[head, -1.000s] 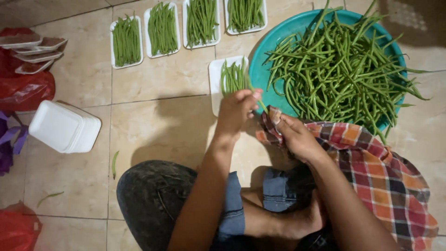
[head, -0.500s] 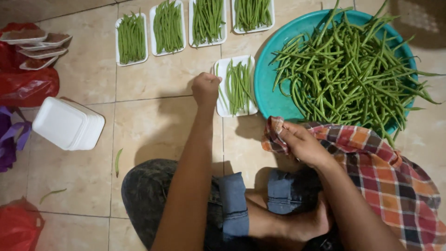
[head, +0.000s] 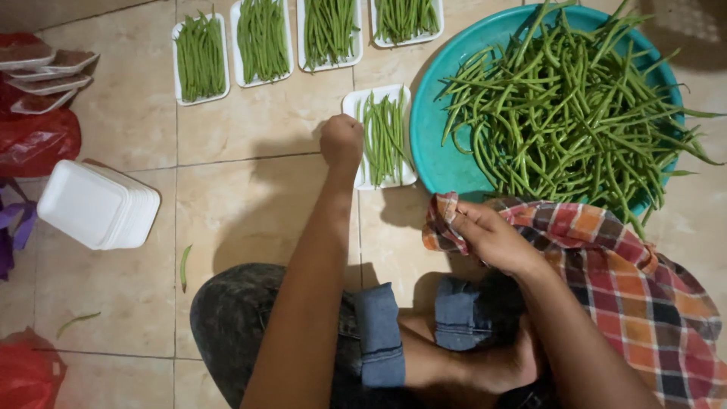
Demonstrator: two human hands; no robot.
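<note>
- Nearest: person seated cross-legged on the beige tiled floor [head: 250, 220], dark trousers, rolled blue denim cuffs at the knees.
- Right hand [head: 492, 236], just in front of the knees: fingers pinched shut on the edge of a red, orange and blue checked cloth [head: 636, 280] that drapes over the right leg. No beans seen in this grip.
- Left hand [head: 342, 141], arm stretched forward: curled into a loose fist, knuckles up, touching the left edge of a white foam tray holding a small bunch of green beans [head: 381, 138]. Cannot tell whether the grip closes on the tray rim or merely rests against it.
- That tray lies on the floor just beside the round teal plastic basin [head: 432, 129], which is heaped with loose long green beans [head: 568, 113].
- Left of the knees: stack of empty white foam trays [head: 98, 204]; two stray beans on the tiles near it.
- Far left edge: red plastic bags [head: 34, 140], a few shallow trays stacked above them.
- Farthest: row of four white foam trays already filled with green beans [head: 303, 34], side by side, apart from the hands.
</note>
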